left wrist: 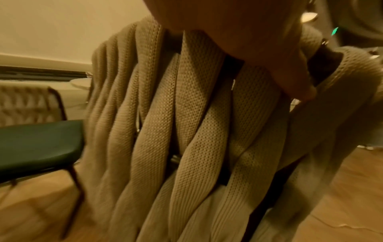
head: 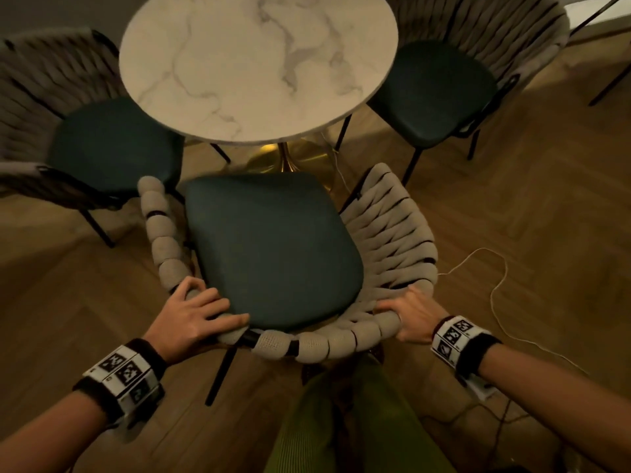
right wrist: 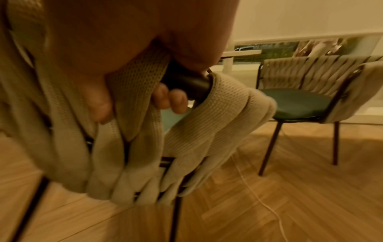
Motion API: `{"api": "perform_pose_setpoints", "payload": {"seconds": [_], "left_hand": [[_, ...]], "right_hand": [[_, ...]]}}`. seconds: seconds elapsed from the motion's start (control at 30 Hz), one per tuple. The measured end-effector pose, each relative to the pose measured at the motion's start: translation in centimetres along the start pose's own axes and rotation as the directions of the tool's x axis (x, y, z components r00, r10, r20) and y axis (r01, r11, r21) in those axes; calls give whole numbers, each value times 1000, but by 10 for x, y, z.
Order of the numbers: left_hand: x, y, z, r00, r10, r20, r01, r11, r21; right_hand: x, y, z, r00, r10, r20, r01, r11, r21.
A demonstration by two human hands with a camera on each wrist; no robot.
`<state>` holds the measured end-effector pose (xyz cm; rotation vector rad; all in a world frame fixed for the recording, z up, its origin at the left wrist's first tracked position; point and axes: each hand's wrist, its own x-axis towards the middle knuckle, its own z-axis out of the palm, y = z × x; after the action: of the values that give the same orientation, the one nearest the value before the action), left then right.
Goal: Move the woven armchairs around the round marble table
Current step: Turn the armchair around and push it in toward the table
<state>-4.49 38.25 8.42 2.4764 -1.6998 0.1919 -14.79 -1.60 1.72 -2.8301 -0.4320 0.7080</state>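
A round marble table [head: 256, 63] stands at the top centre. Three woven armchairs with dark green seats ring it: one on the left [head: 102, 145], one on the right [head: 437, 93], and the near armchair [head: 273, 247] right in front of me. My left hand [head: 194, 312] lies over the near armchair's back rail, fingers reaching the seat, thumb [left wrist: 298, 88] behind the beige weave [left wrist: 186, 131]. My right hand [head: 409, 314] grips the rail's right side. Its fingers [right wrist: 172, 99] curl round the black frame tube.
The table's brass base [head: 290, 158] sits just beyond the near seat. A white cable [head: 495, 288] trails over the herringbone wood floor on the right. My green trouser legs [head: 341, 421] are directly behind the chair. Dark furniture legs [head: 607, 63] stand at the top right.
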Motion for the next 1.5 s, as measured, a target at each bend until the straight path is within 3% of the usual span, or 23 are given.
{"api": "perform_pose_setpoints", "payload": {"seconds": [0.1, 0.2, 0.3, 0.43, 0.63, 0.77, 0.87, 1.03, 1.17, 1.23, 1.27, 1.33, 1.4, 1.5], "left_hand": [[-19, -4, 11, 999, -28, 22, 27, 999, 22], [-31, -18, 22, 990, -55, 130, 46, 997, 69], [-36, -34, 27, 967, -117, 227, 96, 990, 101], [-31, -50, 35, 898, -180, 402, 138, 982, 131], [-48, -56, 57, 818, -227, 528, 151, 971, 184], [-57, -47, 74, 801, -249, 545, 157, 965, 211], [-64, -37, 88, 798, -281, 533, 200, 958, 205], [-72, -22, 102, 770, -409, 490, 370, 912, 178], [-79, -20, 97, 746, -543, 384, 569, 821, 56], [-84, -26, 87, 660, -682, 315, 723, 691, -19], [-87, -32, 84, 581, -754, 307, 806, 586, -87], [-84, -43, 79, 371, -849, 377, 921, 284, -267], [-73, -47, 83, 216, -838, 500, 931, 22, -365], [-55, -36, 97, 118, -790, 601, 900, -170, -400]], "right_hand": [[-5, -15, 10, 999, -8, 33, 10, 999, -35], [-2, -28, 14, 998, -42, 41, 44, 998, -37], [9, -46, 12, 996, -65, 62, 75, 984, -164], [26, -59, 11, 996, -85, 6, 85, 981, -173], [42, -70, 11, 991, -103, 84, 116, 979, -167], [42, -70, 27, 991, -120, 58, 129, 970, -204], [41, -71, 43, 992, -95, 87, 106, 986, -128], [42, -65, 60, 970, -49, 238, 87, 985, -148], [28, -48, 43, 996, -58, 75, 71, 978, -196], [22, -21, 20, 995, 90, -36, -93, 988, -126], [21, -4, 9, 976, 199, -87, -206, 975, -88], [24, 32, -6, 887, 438, -144, -442, 897, 3], [31, 61, -10, 747, 656, -109, -614, 743, 267], [48, 78, -5, 565, 815, 125, -676, 371, 637]]}}
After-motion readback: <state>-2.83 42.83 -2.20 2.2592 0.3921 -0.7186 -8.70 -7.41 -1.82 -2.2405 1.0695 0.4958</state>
